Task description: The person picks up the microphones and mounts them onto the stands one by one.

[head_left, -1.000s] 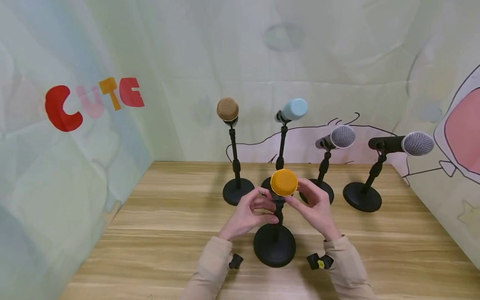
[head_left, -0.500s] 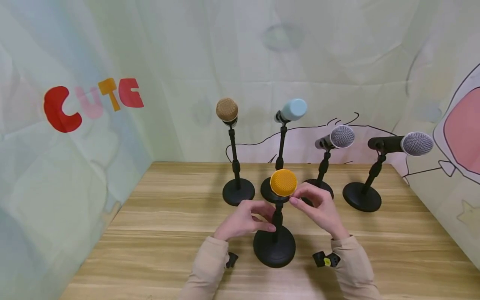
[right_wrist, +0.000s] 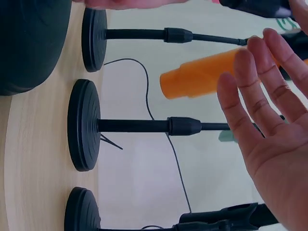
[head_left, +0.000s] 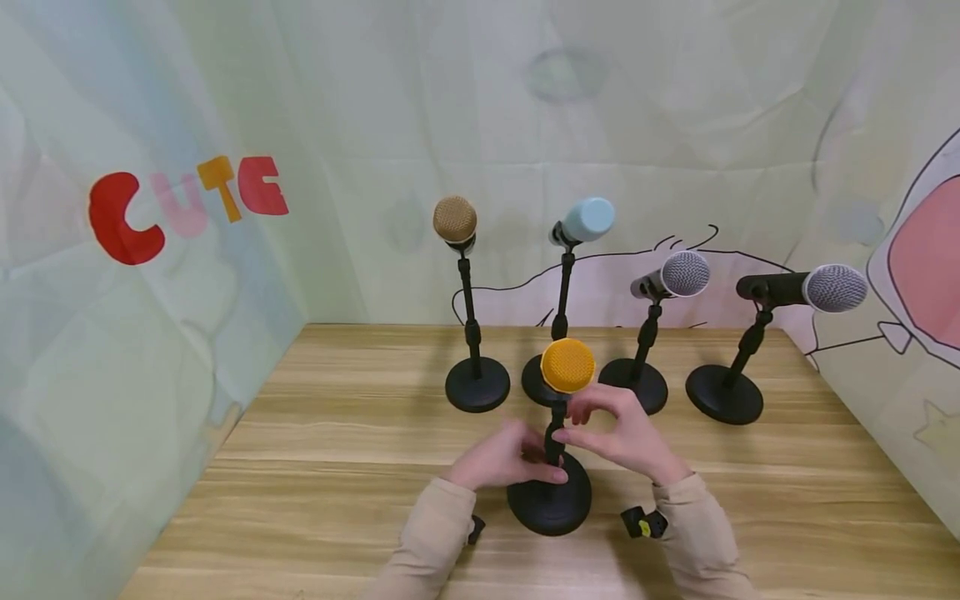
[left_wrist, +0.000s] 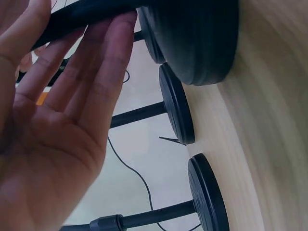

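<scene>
An orange-headed microphone sits on a black desk microphone stand in the middle of the head view. My left hand holds the lower pole just above the round base, thumb in front and fingers behind. In the left wrist view the pole runs between thumb and fingers. Higher up, my right hand has its thumb tip at the stand's collar. Its fingers are loosely extended in the right wrist view, beside the microphone's orange handle.
Behind stand several more microphones on black stands: a brown-headed one, a light blue one, a silver-headed one and a black one with a silver head. The wooden table meets a printed cloth backdrop.
Both hands have come down from beside the orange microphone head: the left to the lower pole, the right to the collar. The microphone and stand have stayed in place.
</scene>
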{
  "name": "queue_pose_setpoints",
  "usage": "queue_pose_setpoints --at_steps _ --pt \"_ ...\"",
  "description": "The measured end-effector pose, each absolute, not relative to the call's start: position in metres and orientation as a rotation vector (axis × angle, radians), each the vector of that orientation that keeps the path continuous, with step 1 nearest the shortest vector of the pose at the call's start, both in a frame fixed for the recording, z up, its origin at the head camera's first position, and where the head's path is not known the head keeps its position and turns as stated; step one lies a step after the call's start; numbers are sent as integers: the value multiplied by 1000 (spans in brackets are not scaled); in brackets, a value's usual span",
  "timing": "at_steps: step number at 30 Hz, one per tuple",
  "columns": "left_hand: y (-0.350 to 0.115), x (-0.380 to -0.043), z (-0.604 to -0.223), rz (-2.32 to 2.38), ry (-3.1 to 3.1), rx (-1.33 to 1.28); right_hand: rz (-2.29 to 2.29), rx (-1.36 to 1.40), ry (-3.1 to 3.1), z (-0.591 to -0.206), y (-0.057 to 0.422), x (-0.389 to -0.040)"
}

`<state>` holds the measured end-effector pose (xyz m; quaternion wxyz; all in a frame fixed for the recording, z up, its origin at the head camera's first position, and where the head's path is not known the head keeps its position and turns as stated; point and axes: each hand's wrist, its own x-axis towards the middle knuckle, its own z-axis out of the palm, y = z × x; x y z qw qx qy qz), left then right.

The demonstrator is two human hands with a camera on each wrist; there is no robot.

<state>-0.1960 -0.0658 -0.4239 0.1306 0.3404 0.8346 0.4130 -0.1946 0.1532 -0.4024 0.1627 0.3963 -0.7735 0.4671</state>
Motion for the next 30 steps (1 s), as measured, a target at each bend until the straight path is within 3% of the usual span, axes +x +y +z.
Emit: queue_pose_setpoints --at_steps 16,30 --pt "-64 -193 -427 1152 2483 1006 1082 1030 -2338 -394 135 -181" --pt "-62 -191 -427 971 2562 1092 1127 1170 -2232 -396 137 -185"
